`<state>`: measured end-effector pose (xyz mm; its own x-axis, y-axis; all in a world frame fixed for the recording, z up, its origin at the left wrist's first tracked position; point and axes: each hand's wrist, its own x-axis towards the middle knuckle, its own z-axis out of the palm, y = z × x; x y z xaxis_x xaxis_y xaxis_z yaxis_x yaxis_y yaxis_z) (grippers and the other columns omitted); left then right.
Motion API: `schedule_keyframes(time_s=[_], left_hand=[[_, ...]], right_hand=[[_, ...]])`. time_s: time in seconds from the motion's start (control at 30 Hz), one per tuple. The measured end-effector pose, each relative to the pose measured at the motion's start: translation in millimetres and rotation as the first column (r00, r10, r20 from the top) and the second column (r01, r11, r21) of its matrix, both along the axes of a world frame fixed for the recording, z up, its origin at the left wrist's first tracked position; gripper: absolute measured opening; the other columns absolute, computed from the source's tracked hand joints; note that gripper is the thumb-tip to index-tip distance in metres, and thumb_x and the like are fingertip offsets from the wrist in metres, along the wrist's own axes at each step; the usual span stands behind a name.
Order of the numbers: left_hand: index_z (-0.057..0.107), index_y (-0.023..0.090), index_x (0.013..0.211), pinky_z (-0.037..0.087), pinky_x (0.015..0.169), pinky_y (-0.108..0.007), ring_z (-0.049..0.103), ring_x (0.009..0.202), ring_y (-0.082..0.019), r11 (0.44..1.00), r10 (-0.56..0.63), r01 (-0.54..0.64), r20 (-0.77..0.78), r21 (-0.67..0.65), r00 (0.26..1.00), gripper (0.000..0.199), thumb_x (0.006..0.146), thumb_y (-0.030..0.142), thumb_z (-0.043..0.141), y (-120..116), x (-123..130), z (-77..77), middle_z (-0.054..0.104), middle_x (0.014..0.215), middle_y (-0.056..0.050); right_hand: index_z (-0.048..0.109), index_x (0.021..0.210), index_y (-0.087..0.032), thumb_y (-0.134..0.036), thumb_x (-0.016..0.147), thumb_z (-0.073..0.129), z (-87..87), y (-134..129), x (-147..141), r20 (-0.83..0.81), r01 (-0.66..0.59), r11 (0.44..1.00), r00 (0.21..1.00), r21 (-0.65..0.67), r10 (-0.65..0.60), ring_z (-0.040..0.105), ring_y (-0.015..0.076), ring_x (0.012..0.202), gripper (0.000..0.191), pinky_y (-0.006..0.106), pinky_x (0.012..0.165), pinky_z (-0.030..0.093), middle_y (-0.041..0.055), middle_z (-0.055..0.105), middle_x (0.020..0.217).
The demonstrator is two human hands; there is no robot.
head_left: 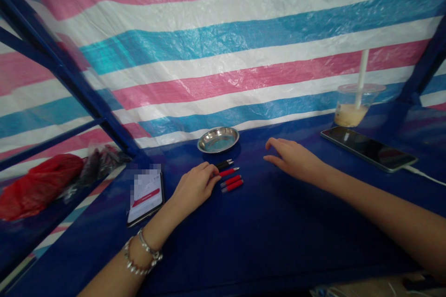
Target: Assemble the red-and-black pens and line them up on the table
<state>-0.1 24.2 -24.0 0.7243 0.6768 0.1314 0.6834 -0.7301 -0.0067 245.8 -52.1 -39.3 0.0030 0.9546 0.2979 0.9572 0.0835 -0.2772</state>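
Observation:
My left hand [195,184] rests low over the blue table, its fingers closed round the back end of a red pen [229,172] whose tip points right. Just beyond it lie black pens [224,164], partly hidden by the fingers. Nearer to me are two short red pen pieces, an upper one [231,180] and a lower one [233,186], side by side. My right hand [294,157] hovers to the right of the pens, holding nothing, with thumb and fingers apart. A shallow oval metal dish [218,140] sits behind the pens.
A phone with a lit screen [146,195] lies left of my left hand. At the right are a dark phone [369,148] on a white cable and a plastic cup with a straw [351,113]. Red bag [42,185] at far left; striped sheet [223,55] behind the table.

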Motion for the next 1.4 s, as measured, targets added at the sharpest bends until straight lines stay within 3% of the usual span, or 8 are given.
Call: schedule_keyframes(time_s=[0.17,0.33,0.63,0.8,0.97,1.1,1.27,1.4], left_hand=[[0.053,0.017,0.091,0.039,0.062,-0.023,0.052,0.075,-0.013,0.996,-0.084,0.080,0.140,0.031,0.987,0.019,0.084,0.028,0.039,-12.9,5.7,4.2,0.056,0.086,-0.003],[0.054,0.016,0.089,0.040,0.066,-0.023,0.053,0.075,-0.013,0.982,-0.190,0.186,0.213,0.037,0.958,0.016,0.083,0.024,0.042,-23.8,11.0,3.8,0.058,0.083,-0.003],[0.055,0.015,0.086,0.040,0.064,-0.022,0.053,0.070,-0.011,0.968,-0.250,0.245,0.250,0.051,0.935,0.014,0.083,0.022,0.043,-25.2,11.2,4.5,0.059,0.078,-0.002],[0.056,0.015,0.085,0.040,0.062,-0.022,0.053,0.068,-0.011,0.974,-0.228,0.220,0.267,0.060,0.937,0.015,0.082,0.024,0.044,-25.1,11.1,4.8,0.058,0.076,-0.002],[0.056,0.015,0.084,0.039,0.060,-0.020,0.051,0.061,-0.009,0.974,-0.228,0.219,0.297,0.065,0.927,0.015,0.081,0.025,0.045,-25.1,10.4,5.6,0.058,0.074,-0.001],[0.057,0.015,0.084,0.038,0.057,-0.019,0.048,0.056,-0.007,0.973,-0.232,0.219,0.306,0.077,0.923,0.016,0.081,0.026,0.046,-25.4,10.8,6.0,0.056,0.070,0.000],[0.057,0.015,0.084,0.038,0.057,-0.019,0.046,0.055,-0.007,0.971,-0.238,0.217,0.323,0.100,0.916,0.014,0.081,0.025,0.047,-26.5,11.2,7.1,0.054,0.067,0.001],[0.057,0.015,0.084,0.037,0.055,-0.018,0.045,0.054,-0.007,0.970,-0.240,0.215,0.334,0.110,0.912,0.014,0.080,0.024,0.048,-27.7,11.2,8.5,0.052,0.066,0.001]], right_hand=[[0.053,0.087,-0.015,-0.034,0.083,0.039,0.5,-1.4,-15.1,-0.295,-0.264,0.964,0.919,0.034,0.262,0.048,0.0109,0.066,0.024,0.021,0.060,0.034,0.0022,0.054,0.072],[0.053,0.074,-0.013,-0.031,0.085,0.035,-3.5,-3.1,-28.7,-0.403,-0.381,0.924,0.843,0.024,0.358,0.045,0.0090,0.062,0.028,0.020,0.057,0.032,0.0011,0.052,0.068],[0.050,0.076,-0.013,-0.024,0.078,0.048,-3.5,-6.8,-32.6,-0.393,-0.364,0.930,0.850,0.040,0.350,0.043,0.0074,0.058,0.011,0.019,0.055,0.030,-0.0005,0.052,0.066],[0.048,0.092,-0.015,-0.036,0.070,0.058,-6.2,-5.2,-28.5,-0.471,-0.377,0.926,0.818,-0.002,0.332,0.043,0.0079,0.056,0.032,0.019,0.052,0.031,-0.0015,0.053,0.068],[0.055,0.073,-0.013,-0.033,0.084,0.035,-5.1,-2.9,-28.1,-0.508,-0.398,0.917,0.795,-0.027,0.330,0.047,0.0094,0.063,0.030,0.021,0.058,0.033,0.0013,0.053,0.066],[0.053,0.079,-0.013,-0.028,0.078,0.047,-5.5,-1.7,-27.8,-0.556,-0.385,0.923,0.770,-0.013,0.313,0.045,0.0082,0.058,0.016,0.020,0.055,0.033,0.0000,0.052,0.066],[0.047,0.096,-0.013,-0.034,0.070,0.057,-6.9,-0.2,-25.8,-0.650,-0.419,0.907,0.700,-0.038,0.296,0.043,0.0073,0.056,0.035,0.019,0.053,0.033,-0.0011,0.051,0.068],[0.053,0.075,-0.010,-0.037,0.083,0.038,-3.7,0.1,-25.7,-0.631,-0.449,0.892,0.708,-0.055,0.317,0.042,0.0073,0.055,0.031,0.020,0.052,0.032,0.0010,0.050,0.063]])
